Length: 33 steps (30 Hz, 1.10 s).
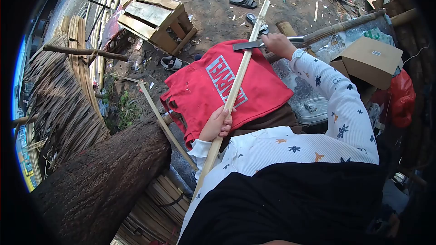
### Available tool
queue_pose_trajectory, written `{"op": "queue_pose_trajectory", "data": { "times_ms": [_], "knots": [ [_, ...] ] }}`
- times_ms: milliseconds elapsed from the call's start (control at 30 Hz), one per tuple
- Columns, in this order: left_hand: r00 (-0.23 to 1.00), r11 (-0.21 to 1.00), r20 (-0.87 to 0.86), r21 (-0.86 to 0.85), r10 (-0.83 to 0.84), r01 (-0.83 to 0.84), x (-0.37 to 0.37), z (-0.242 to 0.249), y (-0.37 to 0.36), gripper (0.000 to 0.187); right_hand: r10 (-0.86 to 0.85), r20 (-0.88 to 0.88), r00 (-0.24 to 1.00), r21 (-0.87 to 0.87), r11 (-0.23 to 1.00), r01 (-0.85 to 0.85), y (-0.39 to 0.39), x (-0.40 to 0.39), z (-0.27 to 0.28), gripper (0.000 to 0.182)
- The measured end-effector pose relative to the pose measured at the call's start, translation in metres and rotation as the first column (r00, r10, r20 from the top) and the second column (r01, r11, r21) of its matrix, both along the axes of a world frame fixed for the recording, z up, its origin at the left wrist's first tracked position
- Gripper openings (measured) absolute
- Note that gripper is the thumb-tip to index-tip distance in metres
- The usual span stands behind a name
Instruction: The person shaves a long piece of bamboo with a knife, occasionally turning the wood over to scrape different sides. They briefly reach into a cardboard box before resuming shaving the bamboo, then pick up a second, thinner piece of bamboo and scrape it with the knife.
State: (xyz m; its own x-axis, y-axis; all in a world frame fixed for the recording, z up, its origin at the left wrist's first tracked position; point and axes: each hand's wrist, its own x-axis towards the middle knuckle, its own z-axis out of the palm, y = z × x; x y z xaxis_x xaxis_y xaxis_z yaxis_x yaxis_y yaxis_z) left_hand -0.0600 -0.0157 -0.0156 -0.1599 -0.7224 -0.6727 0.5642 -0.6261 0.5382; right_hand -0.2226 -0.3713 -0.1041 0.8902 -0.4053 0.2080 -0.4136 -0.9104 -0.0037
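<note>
A long pale bamboo strip [240, 74] slants across my lap, over a red cloth [190, 81] with white lettering. Around its lower middle, my left hand [217, 124] is closed. My right hand [278, 45] grips the handle of a knife [248, 45] near the strip's far end. The broad dark blade lies crosswise over the strip and appears to touch it; the handle is mostly hidden by my fingers.
Wooden crates [152, 16] stand at the upper left, beside bundled bamboo poles. A thick log [104, 177] lies at my left. On the right are a cardboard box [370, 59], a plastic container [313, 111] and a red bag [402, 100]. A black sandal [243, 2] lies ahead.
</note>
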Motion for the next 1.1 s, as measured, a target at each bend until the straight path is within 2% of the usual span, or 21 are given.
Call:
{"op": "queue_pose_trajectory", "data": {
  "times_ms": [33,133,233,267,367,400,467,533,633,667,767,800,900,1033,1067,1100],
  "knots": [
    [1.0,1.0,-0.003,-0.001,-0.007,0.007,0.001,0.0,0.001,0.027,-0.001,0.028,1.0,-0.048,0.999,0.002,-0.011,-0.003,-0.003,0.009],
    [0.999,1.0,-0.039,0.013,-0.001,0.001,-0.002,-0.001,-0.004,0.027,-0.331,-0.011,0.943,-0.074,0.941,0.33,-0.03,-0.008,0.0,0.008],
    [1.0,1.0,-0.025,0.013,0.007,-0.007,-0.001,-0.002,-0.003,0.026,-0.168,-0.023,0.985,0.047,0.984,0.169,-0.013,0.007,-0.006,0.007],
    [1.0,1.0,-0.028,0.017,0.011,-0.01,-0.001,-0.002,-0.002,0.026,-0.031,-0.108,0.994,0.046,0.998,0.036,-0.003,0.009,-0.001,0.008],
    [1.0,1.0,-0.028,0.022,0.013,-0.013,-0.002,-0.002,0.0,0.026,0.037,-0.075,0.996,-0.044,0.998,-0.04,-0.024,0.005,-0.01,0.006],
    [1.0,1.0,-0.024,0.015,0.011,-0.011,-0.002,-0.002,-0.001,0.026,-0.241,-0.072,0.968,0.02,0.97,0.243,-0.039,0.004,-0.02,0.009],
    [1.0,1.0,-0.025,0.006,0.014,-0.014,-0.004,-0.002,0.0,0.026,-0.38,-0.053,0.923,0.047,0.923,0.382,-0.053,-0.003,-0.027,0.011],
    [0.999,1.0,-0.032,-0.002,0.017,-0.017,-0.003,-0.001,0.0,0.026,-0.36,-0.103,0.927,0.082,0.926,0.368,-0.051,0.0,-0.017,0.013],
    [1.0,1.0,-0.009,0.012,-0.004,0.004,-0.003,-0.001,-0.003,0.025,-0.109,-0.159,0.981,0.184,0.973,0.138,-0.011,0.001,0.008,0.014],
    [1.0,1.0,0.016,0.01,-0.009,0.009,-0.005,0.0,-0.004,0.025,-0.074,-0.225,0.971,0.161,0.981,0.112,-0.005,0.005,0.015,0.015],
    [0.996,0.999,0.08,0.019,-0.029,0.028,-0.009,0.007,-0.004,0.024,-0.343,-0.196,0.919,0.103,0.925,0.367,-0.035,0.0,0.004,0.017],
    [0.996,0.999,0.089,0.015,-0.032,0.03,-0.009,0.008,-0.006,0.024,-0.42,-0.222,0.88,0.132,0.881,0.454,-0.034,0.003,0.011,0.016],
    [0.997,0.999,0.069,0.008,-0.032,0.032,-0.006,0.005,-0.006,0.023,-0.312,-0.219,0.924,0.177,0.919,0.352,-0.013,0.018,0.033,0.014],
    [0.999,1.0,0.039,0.014,-0.016,0.016,-0.008,0.006,-0.002,0.022,-0.001,-0.249,0.968,0.069,0.997,0.019,-0.018,0.008,0.017,0.011],
    [0.999,1.0,0.041,0.016,-0.023,0.022,-0.007,0.005,-0.002,0.023,-0.21,-0.233,0.95,0.05,0.973,0.227,-0.026,0.005,0.012,0.01],
    [0.999,1.0,0.037,0.011,-0.028,0.027,-0.007,0.003,-0.003,0.023,-0.23,-0.21,0.95,0.049,0.968,0.245,-0.034,0.003,0.007,0.01]
  ]
}}
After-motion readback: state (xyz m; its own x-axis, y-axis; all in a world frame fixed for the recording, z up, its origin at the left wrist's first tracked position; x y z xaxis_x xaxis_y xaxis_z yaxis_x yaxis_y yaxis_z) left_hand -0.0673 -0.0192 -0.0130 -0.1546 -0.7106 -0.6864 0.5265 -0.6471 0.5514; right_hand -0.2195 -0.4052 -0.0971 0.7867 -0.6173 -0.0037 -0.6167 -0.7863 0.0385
